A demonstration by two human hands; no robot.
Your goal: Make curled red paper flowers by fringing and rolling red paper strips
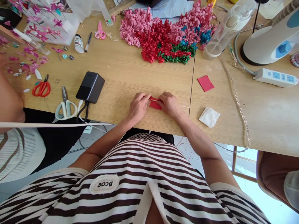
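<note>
A small piece of red fabric point(155, 105) lies on the table close to its front edge, between my hands. Across its upper part runs a thin pale stick point(153, 100), and a strip of fabric shows above the stick. My left hand point(139, 106) pinches the fabric and stick at the left end, fingertips together. From the right, my right hand point(170, 103) presses closed fingers onto the stick and fabric; its fingertips are partly hidden. To the right lie a second red fabric square point(206, 83) and a folded white tissue point(209, 117).
Pink, red, blue and green fabric flowers point(161, 34) are heaped at the back. Leftward are a dark power bank point(90, 87), white-handled scissors point(66, 107) and red-handled scissors point(42, 88). A braided cord point(237, 96) and power strip point(275, 77) lie right. A person's arm point(10, 96) is at left.
</note>
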